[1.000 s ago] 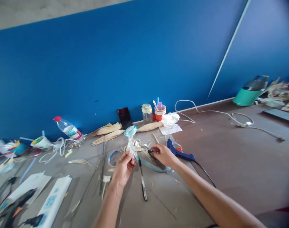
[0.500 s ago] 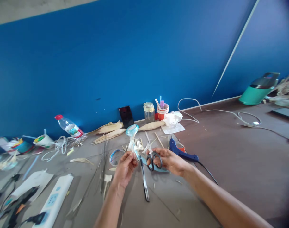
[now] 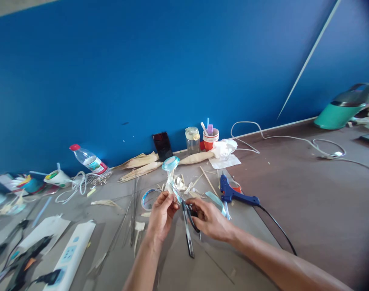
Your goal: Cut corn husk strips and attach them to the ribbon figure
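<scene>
Right grip (image 3: 211,218) on one scissor pair (image 3: 191,217), left grip (image 3: 162,212) on one flared piece (image 3: 170,175)

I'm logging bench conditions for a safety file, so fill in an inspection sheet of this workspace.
Surface: grey and brown table, strewn with pale scraps.
Things in hand: scissors; blue-topped piece.
Hands: left hand grips the piece below its top; right hand holds the scissors by the handles.
Clutter: pen, blue ring, glue gun, bottle.
Cables: black cable from the glue gun; white cable; power strip at left.
Surroundings: blue wall behind; green container at far right.
</scene>
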`<state>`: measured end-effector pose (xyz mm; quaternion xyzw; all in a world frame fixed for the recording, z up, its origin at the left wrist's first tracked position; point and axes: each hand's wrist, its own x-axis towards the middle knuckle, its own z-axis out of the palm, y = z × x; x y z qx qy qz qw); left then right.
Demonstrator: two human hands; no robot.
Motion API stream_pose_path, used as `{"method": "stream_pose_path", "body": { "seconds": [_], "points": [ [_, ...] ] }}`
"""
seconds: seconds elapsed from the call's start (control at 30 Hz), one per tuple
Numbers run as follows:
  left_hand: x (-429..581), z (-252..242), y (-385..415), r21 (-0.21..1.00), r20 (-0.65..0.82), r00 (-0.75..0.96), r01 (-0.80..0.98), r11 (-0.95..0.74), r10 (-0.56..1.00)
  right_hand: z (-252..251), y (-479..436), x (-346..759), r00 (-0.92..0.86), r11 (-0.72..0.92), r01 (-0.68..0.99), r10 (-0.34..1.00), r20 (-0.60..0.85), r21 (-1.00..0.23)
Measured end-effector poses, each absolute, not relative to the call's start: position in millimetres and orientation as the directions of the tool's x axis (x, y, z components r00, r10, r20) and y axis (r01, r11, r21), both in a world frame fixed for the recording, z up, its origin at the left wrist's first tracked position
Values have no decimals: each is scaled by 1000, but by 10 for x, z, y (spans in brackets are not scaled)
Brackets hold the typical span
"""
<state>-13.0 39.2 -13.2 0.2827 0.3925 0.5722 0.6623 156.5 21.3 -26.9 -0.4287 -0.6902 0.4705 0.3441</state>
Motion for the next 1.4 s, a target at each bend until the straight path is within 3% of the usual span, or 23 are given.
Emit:
{"method": "stream_pose_path", "body": {
  "seconds": [0.57,1.03,1.4],
  "points": [
    [-143,-189,391,893,-136,36,-429,138,990,-168,166,1560,-383,298,483,917,106,-823],
    [-157,-189,397,884,-102,60,-451,118,993,-220,175,1595,-403,376,501,898,174,-780],
    [-156,-232,416,930,-113,20,-351,113,993,-225,164,1601,-403,407,518,892,205,-753]
  ]
}}
